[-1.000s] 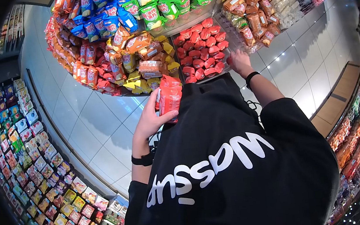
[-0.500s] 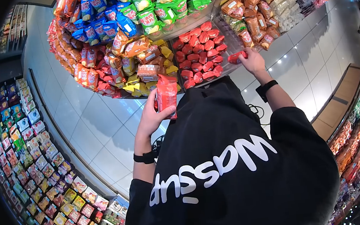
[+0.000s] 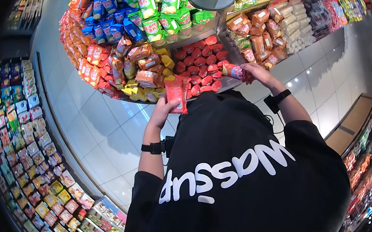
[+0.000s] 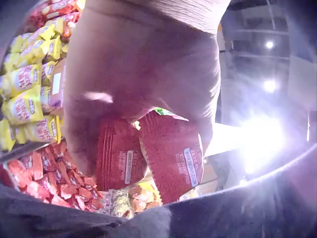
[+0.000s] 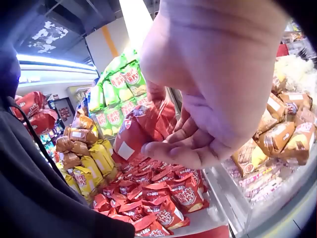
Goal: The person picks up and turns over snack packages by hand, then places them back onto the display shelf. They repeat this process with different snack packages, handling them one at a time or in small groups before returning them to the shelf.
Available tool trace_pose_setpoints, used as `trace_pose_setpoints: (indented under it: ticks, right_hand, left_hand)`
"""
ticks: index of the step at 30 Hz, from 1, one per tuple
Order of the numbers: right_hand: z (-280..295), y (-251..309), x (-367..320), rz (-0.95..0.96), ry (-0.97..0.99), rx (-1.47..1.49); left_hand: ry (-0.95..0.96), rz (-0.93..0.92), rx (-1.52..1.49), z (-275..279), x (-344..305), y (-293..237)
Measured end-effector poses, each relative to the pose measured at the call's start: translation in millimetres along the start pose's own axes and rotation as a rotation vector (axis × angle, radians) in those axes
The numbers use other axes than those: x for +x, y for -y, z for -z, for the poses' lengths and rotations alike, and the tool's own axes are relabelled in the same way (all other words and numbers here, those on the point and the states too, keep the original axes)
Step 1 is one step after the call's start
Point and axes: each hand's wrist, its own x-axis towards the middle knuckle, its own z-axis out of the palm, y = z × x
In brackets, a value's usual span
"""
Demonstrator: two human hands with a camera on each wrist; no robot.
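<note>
My left hand (image 3: 163, 111) holds red snack packets (image 3: 176, 94) upright at the near edge of the display. Two red packets (image 4: 171, 156) show side by side in the left wrist view, gripped between thumb and fingers. At the right end of the red bin, my right hand (image 3: 259, 74) pinches another red packet (image 3: 234, 71) with a printed front. In the right wrist view this packet (image 5: 141, 129) hangs over the rows of red packets (image 5: 163, 203), its pale label facing the camera. Similar red packets (image 3: 201, 62) fill the bin between both hands.
Yellow packets (image 3: 140, 91) and brown packets (image 3: 146, 78) lie left of the red bin. Green bags (image 3: 169, 2) and blue bags (image 3: 111, 31) stand behind. Brown-wrapped snacks (image 3: 261, 38) fill the bin to the right. Stocked shelves (image 3: 42, 176) line the left side.
My right hand has raised a red packet from the bin's right side and brought it leftward and nearer. My left hand, with its packets, has shifted slightly right. The head view has tilted up a little.
</note>
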Motion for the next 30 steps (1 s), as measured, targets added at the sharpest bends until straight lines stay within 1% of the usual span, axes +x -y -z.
trace_pose_setpoints:
  ticks: [3,4,7,8,11,12,14,15,16,17,19,20,22,23,24,25,27,29,30]
  right_hand:
    - [17,1,8,-0.011,0.113,-0.042]
    - [24,0,15,-0.042,0.178,-0.081]
    - [38,-1,28,-0.066,0.267,-0.166]
    - [41,0,33,-0.091,0.28,-0.203]
    - [44,-2,59,-0.082,0.338,-0.336]
    - [41,-6,71,-0.056,0.324,-0.364]
    - [29,-24,97,-0.038,0.335,-0.323]
    - [23,-20,109,-0.02,0.336,-0.307]
    - [11,5,95,-0.075,0.299,-0.319]
    - [2,4,104,-0.066,0.276,-0.282]
    - [-25,15,114,-0.064,0.238,-0.152]
    - [-42,13,128,-0.024,0.23,-0.011]
    - [-74,-2,159,0.05,0.201,0.276]
    - [-83,-6,171,0.069,0.222,0.159]
    - [-90,-8,182,0.088,0.24,0.042]
    - [-96,-3,186,0.109,0.254,-0.075]
    - [-100,-12,184,0.218,0.178,-0.144]
    - [-96,-24,186,0.336,0.13,-0.167]
    - [-84,4,159,0.208,0.008,-0.517]
  left_hand:
    - [-0.089,0.068,-0.241,-13,16,19]
    - [-0.06,0.088,-0.337,-16,24,26]
    - [-0.093,0.08,-0.426,-35,41,39]
    - [-0.123,0.048,-0.383,-43,46,42]
    - [-0.197,0.072,-0.288,-54,72,57]
    - [-0.208,0.059,-0.295,-58,79,60]
    - [-0.239,0.059,-0.288,-59,96,72]
    - [-0.252,0.048,-0.282,-59,108,70]
    - [-0.322,0.09,-0.254,-66,110,59]
    - [-0.447,-0.078,-0.091,-58,132,79]
    - [-0.562,-0.121,0.177,-62,144,62]
    - [-0.587,-0.128,0.168,-65,147,50]
    - [-0.749,-0.19,0.406,-51,182,60]
    - [-0.821,-0.219,0.528,-44,197,68]
    - [-0.758,-0.178,0.55,-47,195,50]
    - [-0.727,-0.137,0.581,-44,199,48]
    - [-0.652,-0.06,0.645,-43,202,45]
    - [-0.604,-0.138,0.718,-39,195,44]
    - [-0.583,-0.178,0.752,-36,187,45]
